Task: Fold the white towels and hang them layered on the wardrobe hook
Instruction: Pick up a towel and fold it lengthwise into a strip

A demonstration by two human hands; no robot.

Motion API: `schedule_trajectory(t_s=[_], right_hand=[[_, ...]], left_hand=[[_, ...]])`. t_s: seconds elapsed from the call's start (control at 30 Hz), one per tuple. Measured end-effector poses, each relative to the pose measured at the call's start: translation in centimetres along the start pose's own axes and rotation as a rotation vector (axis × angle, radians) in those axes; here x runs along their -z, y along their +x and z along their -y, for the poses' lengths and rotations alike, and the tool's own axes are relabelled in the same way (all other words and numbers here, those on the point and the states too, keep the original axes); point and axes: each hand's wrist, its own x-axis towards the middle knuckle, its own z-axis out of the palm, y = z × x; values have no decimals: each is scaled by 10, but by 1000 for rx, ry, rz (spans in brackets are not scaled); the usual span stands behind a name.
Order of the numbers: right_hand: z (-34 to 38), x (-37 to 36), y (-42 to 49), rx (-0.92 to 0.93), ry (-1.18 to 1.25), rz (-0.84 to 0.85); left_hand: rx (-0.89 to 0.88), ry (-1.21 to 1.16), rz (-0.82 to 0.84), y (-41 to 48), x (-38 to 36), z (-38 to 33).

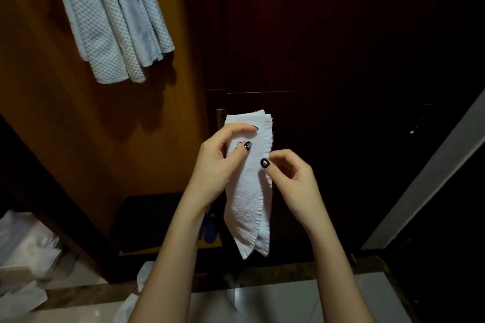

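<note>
Head camera: A person faces a dark wooden wardrobe door [328, 34], holding a folded white towel [249, 191] upright in both bare hands at mid-frame. The towel is folded into a long narrow strip. Its top end rises above the fingers and its lower end hangs free, splitting into two layered corners. The left hand [217, 165] grips the strip's upper part, fingers curled round its left edge, the thumb, with a dark-painted nail, pressed on the front face. The right hand [294, 178] pinches the strip's hemmed right edge just below, thumb on the front, the other fingers curled behind. The hands are near each other but apart, with the towel between them. At upper left, well apart from the hands, several hanging towels [110, 23] with a waffle weave drape in overlapping layers against the orange-brown side panel [52, 118]; what they hang from lies above the frame's top edge. Below the hands a blue item [208, 228], its kind unclear, shows beside a dark box [147, 220]. Crumpled white plastic bags [23, 244] lie at lower left on a pale tiled floor [301, 301].
</note>
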Motion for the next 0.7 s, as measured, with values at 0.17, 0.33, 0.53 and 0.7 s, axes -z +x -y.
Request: schedule_trajectory(t_s=[0.17, 0.33, 0.53, 0.7], right_hand=[[5, -6, 5, 59, -11, -106], [6, -7, 10, 61, 8, -177], [6, -12, 14, 82, -99, -219], [8, -15, 15, 124, -167, -236]], left_hand=[[-31, 74, 27, 1, -6, 4], [-25, 64, 29, 2, -5, 8], [-88, 148, -37, 0, -1, 11], [-110, 182, -58, -3, 1, 10]])
